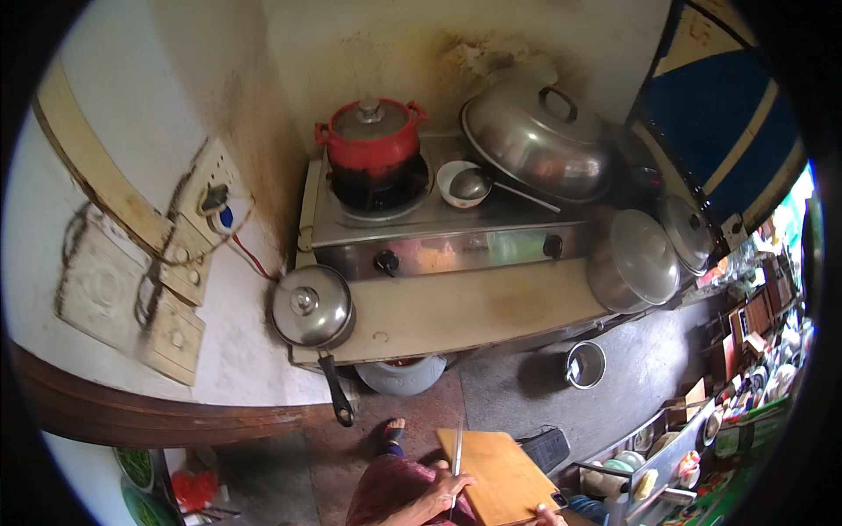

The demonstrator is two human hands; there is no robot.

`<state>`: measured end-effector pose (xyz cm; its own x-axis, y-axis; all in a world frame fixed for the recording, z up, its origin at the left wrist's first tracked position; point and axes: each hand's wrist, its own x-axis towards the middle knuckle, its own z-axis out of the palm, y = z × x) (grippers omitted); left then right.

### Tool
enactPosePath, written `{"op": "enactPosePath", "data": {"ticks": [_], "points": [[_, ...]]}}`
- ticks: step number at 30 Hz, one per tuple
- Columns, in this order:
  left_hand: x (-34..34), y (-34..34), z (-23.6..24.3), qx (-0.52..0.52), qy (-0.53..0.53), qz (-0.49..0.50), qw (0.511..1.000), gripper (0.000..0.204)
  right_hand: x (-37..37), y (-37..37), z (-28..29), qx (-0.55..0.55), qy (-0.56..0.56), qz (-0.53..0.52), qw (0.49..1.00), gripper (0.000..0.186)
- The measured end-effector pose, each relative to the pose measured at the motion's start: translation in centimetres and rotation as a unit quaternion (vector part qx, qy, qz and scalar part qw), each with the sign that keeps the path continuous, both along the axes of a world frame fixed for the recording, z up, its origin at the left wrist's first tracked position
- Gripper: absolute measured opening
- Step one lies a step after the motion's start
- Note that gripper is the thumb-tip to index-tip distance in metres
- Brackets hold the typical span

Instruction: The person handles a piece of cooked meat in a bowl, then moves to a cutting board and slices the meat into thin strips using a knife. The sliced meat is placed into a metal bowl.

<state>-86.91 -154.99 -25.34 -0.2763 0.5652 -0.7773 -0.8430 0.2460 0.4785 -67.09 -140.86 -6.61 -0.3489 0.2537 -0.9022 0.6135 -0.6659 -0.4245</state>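
Wooden cutting board [504, 478] and long knife [457, 456] sit at six o'clock in our view, low over the floor.

We judge the board stiff, fairly light and not slippery, best taken by its long edges; the knife is rigid and sharp, so only the handle is safe. Our left hand [438, 495] has its fingers closed around the knife handle, blade running up toward twelve o'clock along the board's left edge. Our right hand [551, 517] barely shows at the board's lower right corner, touching it; we cannot tell how its fingers are set. At twelve o'clock a red pot [373, 136] stands on the gas stove [438, 228] upon the tabletop [456, 311].
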Motion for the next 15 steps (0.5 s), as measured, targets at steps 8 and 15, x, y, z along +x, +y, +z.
{"op": "enactPosePath", "data": {"ticks": [8, 15], "points": [[3.4, -3.8, -1.3, -0.119, 0.000, 0.119, 0.986, 0.024, -35.3, 8.5, -2.7, 0.580, 0.234, 0.261, 0.735, 0.033], [3.2, -5.9, -3.2, -0.107, -0.006, 0.129, 0.986, 0.025, -57.2, 9.8, -5.7, 0.806, 0.167, 0.297, 0.484, 0.028]]}}
